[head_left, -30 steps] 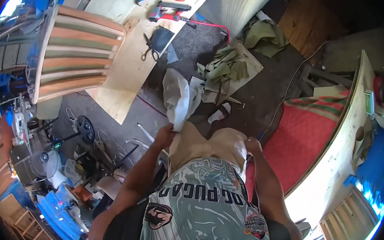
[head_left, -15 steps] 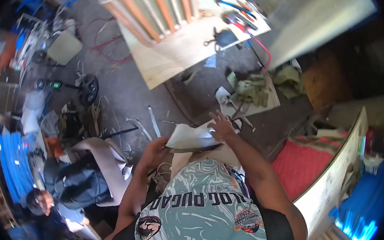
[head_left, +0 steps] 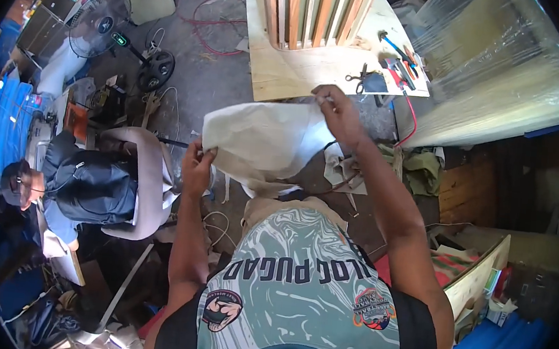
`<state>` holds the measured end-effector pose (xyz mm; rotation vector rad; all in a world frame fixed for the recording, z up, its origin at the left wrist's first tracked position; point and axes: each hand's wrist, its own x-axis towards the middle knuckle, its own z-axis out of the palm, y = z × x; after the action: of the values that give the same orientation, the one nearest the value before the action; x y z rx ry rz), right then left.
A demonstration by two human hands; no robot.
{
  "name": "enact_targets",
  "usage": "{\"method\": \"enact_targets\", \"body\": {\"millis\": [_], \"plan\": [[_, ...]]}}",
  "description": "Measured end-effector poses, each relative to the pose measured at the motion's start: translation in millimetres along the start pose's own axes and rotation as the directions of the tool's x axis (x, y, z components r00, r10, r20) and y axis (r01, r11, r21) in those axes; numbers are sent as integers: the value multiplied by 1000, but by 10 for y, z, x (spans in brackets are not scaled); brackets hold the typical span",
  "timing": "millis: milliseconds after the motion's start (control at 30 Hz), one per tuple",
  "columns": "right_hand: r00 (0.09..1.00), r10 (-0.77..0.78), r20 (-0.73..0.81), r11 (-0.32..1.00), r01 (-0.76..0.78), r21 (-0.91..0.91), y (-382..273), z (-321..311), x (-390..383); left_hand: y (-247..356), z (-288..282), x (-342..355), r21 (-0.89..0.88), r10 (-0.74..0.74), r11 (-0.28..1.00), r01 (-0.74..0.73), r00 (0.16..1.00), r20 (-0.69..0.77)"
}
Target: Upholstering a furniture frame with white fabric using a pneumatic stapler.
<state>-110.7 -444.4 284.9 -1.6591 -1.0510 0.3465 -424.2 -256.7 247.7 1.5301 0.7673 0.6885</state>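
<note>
Left hand (head_left: 198,165): fingers pinching left edge of white sheet (head_left: 259,139); right hand (head_left: 339,118), raised farther forward, grips far-right corner.

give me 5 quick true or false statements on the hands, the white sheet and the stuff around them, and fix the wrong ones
1. The left hand and right hand both hold the white sheet. True.
2. The scissors lie on the plywood board. True.
3. The left hand holds the scissors. False: it holds the left edge of the white sheet.
4. The slatted wooden frame rests on the plywood board. True.
5. The white sheet lies flat on the plywood board. False: it is held spread between the two hands.
</note>
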Motion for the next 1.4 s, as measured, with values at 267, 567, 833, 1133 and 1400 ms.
{"method": "enact_targets", "body": {"millis": [267,567,833,1133,1400], "plan": [[991,135,-2,952,-130,276,-244,-799,-79,817,612,600,111,323,939,-326,945,40],[844,366,393,798,-67,-599,-23,-425,-716,1283,830,883,-85,538,839,-537,843,-11],[990,56,-128,991,-71,-116,-226,-1348,-23,761,893,541,-15,263,965,-263,965,-7],[906,148,397,983,-89,-162,-663,564,-550,894,1244,500,-116,361,932,-343,908,213],[945,259,200,963,-268,18,-508,-118,-153,955,1053,544,172,236,938,-301,918,318]]}}
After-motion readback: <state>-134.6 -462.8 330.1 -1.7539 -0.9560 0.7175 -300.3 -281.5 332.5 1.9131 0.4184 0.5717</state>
